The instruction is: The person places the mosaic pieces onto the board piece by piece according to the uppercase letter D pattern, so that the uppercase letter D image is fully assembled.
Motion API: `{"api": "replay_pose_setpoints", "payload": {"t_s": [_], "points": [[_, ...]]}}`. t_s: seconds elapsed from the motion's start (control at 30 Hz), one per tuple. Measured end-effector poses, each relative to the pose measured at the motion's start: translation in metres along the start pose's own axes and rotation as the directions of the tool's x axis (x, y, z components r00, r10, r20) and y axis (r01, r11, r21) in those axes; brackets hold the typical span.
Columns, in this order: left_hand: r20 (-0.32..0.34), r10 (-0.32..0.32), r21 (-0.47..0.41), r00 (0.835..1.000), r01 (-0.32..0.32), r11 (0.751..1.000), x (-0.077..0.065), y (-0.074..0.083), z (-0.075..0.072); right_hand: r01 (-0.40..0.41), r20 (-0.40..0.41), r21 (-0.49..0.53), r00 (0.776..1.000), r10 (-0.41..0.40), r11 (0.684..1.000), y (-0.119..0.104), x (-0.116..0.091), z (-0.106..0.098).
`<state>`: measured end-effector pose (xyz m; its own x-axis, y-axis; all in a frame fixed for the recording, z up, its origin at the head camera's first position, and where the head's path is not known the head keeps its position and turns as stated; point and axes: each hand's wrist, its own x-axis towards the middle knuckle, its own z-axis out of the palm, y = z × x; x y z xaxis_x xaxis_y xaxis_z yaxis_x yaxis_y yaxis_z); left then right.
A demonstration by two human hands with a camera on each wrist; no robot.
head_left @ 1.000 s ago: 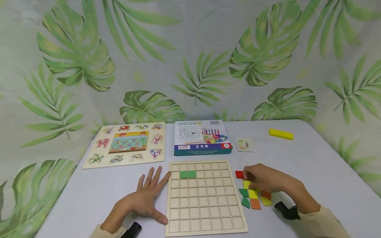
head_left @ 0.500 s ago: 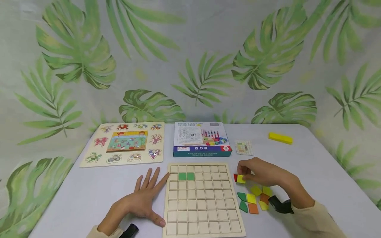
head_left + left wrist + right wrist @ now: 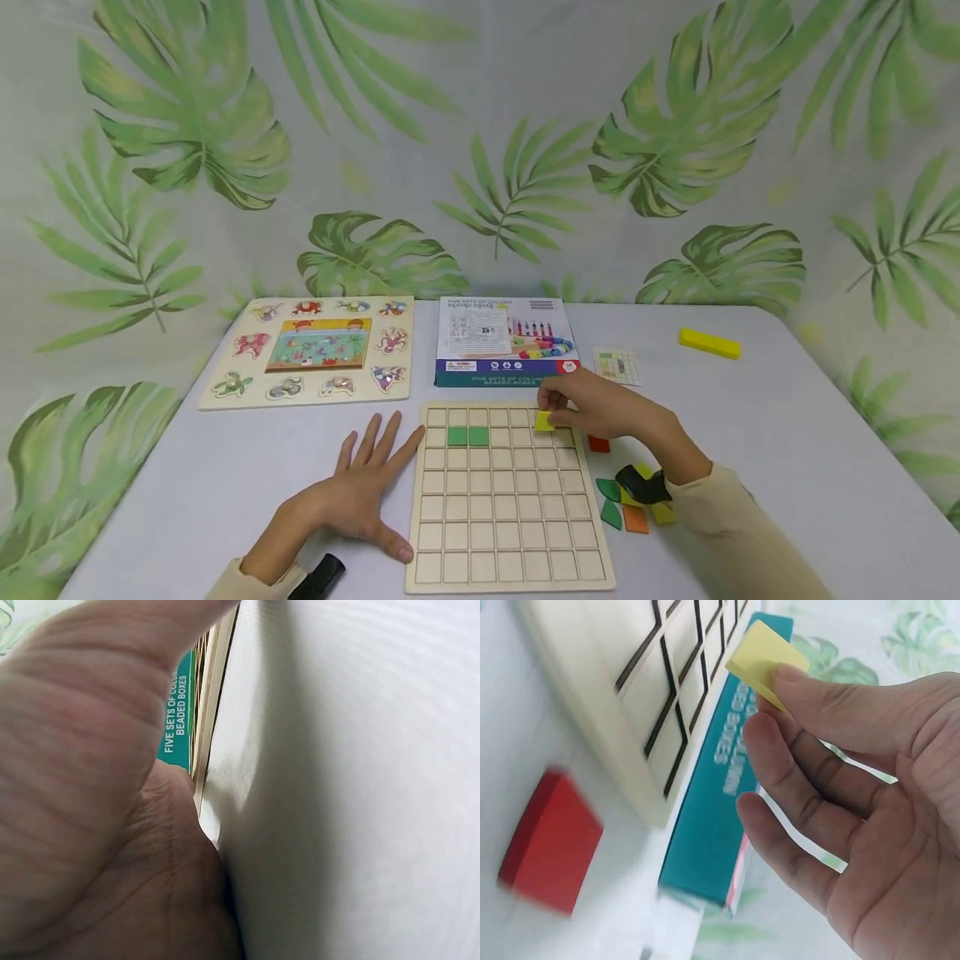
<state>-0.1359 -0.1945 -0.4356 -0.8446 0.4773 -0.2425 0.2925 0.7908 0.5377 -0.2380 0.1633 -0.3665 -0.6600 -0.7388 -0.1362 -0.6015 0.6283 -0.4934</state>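
Observation:
A pale wooden grid board (image 3: 510,508) lies in the middle of the table, with two green square tiles (image 3: 457,436) side by side in its second row. Over the board's upper right corner, my right hand (image 3: 600,404) pinches a yellow square tile (image 3: 761,656) between thumb and fingers. My left hand (image 3: 356,500) rests spread on the table, its thumb and index fingertips at the board's left edge. A red tile (image 3: 551,844) lies right of the board. Green quarter-round tiles (image 3: 611,514), an orange tile (image 3: 636,520) and yellow tiles lie in a pile partly hidden by the right wrist.
Behind the board stands a beaded-boxes game box (image 3: 495,372). An animal peg puzzle (image 3: 217,392) lies at the back left. A small pattern card (image 3: 617,367) and a yellow bar (image 3: 709,343) lie at the back right, before a leaf-print cloth (image 3: 525,83).
My right hand has picked up the yellow tile from the pile beside the board and carried it left, over the board's upper right. My left hand has stayed at the board's edge.

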Motion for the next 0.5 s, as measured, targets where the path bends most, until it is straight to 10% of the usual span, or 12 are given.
{"api": "replay_pose_setpoints", "payload": {"t_s": [0.5], "points": [[0.017, 0.006, -0.028, 1.0, -0.005, 1.0, -0.007, 0.012, -0.009, 0.076, 0.014, 0.039, 0.997, -0.077, 0.996, -0.024, 0.033, 0.015]]}}
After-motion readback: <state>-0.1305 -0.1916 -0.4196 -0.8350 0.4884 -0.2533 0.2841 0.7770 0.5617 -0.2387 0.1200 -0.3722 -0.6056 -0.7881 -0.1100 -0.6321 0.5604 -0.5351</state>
